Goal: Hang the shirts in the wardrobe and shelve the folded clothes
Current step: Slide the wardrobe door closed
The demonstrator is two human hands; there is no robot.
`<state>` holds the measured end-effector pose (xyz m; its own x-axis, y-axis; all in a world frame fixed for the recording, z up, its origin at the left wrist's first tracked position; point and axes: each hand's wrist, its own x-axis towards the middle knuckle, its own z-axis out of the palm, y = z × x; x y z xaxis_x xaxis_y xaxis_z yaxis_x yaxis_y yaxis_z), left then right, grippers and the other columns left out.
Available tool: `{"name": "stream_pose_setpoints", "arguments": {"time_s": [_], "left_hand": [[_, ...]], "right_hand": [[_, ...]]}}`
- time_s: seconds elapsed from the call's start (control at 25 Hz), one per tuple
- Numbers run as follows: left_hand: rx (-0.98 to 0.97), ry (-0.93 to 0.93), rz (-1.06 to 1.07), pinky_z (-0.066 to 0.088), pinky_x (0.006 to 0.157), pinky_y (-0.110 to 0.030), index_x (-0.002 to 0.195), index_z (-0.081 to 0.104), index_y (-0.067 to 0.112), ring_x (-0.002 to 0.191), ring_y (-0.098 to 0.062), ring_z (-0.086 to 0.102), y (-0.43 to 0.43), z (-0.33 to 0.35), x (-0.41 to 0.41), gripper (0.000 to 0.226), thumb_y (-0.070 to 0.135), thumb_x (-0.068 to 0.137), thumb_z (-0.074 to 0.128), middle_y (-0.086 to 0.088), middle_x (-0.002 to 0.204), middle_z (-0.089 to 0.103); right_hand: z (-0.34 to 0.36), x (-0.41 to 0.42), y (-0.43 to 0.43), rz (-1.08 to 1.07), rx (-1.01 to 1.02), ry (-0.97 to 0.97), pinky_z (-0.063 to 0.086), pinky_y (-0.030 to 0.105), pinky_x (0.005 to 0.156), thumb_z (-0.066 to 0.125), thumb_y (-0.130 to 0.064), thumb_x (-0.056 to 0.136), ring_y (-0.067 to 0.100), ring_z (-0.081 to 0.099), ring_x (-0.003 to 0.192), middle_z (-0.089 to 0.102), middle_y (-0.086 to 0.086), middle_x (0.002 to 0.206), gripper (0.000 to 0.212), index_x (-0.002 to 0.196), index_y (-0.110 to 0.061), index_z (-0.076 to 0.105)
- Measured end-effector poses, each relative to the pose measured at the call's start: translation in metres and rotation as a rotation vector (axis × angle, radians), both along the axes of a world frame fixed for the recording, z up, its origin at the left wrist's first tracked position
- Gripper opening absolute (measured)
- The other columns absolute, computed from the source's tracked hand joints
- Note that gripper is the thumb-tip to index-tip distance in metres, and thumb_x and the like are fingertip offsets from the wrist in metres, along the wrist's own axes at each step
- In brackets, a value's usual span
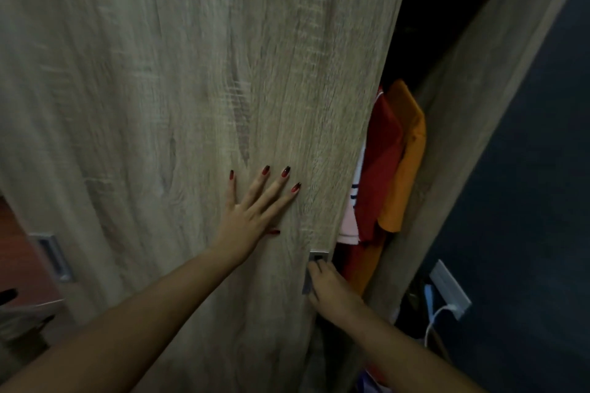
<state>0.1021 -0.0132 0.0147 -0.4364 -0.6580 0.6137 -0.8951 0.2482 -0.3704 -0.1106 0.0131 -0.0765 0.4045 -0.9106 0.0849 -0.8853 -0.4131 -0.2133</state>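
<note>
A pale wood-grain sliding wardrobe door (191, 89) fills most of the view. My left hand (252, 210) presses flat on it with straight, spread fingers. My right hand (329, 290) grips the recessed metal handle (314, 268) at the door's right edge, fingers curled into it. Through the narrow gap on the right hang a red shirt (380, 169), an orange shirt (408, 163) and a pale pink garment (349, 230) with striped trim. The rest of the wardrobe's inside is dark or hidden by the door.
The wardrobe's side panel (472, 105) stands right of the gap, against a dark blue wall (526, 201). A wall socket (450, 290) holds a white plug and cable. Another recessed handle (54, 257) shows at the far left on a second door.
</note>
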Motion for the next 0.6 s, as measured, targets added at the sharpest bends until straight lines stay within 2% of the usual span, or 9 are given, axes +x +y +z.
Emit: {"name": "stream_pose_setpoints", "arguments": {"time_s": [0.28, 0.6], "left_hand": [[0.011, -0.069, -0.021, 0.014, 0.109, -0.07, 0.151, 0.002, 0.029, 0.148, -0.03, 0.004, -0.002, 0.003, -0.066, 0.106, 0.055, 0.072, 0.068, -0.002, 0.162, 0.002], [0.023, -0.11, -0.039, 0.012, 0.11, -0.069, 0.151, -0.003, 0.03, 0.148, -0.03, 0.0, -0.002, 0.006, -0.122, 0.11, 0.049, 0.071, 0.071, -0.002, 0.162, -0.001]], "right_hand": [[-0.003, -0.061, 0.0, -0.141, 0.021, -0.06, 0.042, 0.028, 0.091, 0.046, -0.019, 0.092, 0.022, 0.045, 0.112, 0.047, 0.012, 0.122, 0.042, 0.132, -0.009, 0.041], [-0.011, -0.113, -0.003, -0.211, 0.074, -0.101, 0.045, 0.032, 0.091, 0.048, -0.013, 0.091, 0.026, 0.048, 0.109, 0.048, 0.016, 0.122, 0.044, 0.134, -0.006, 0.038]]}}
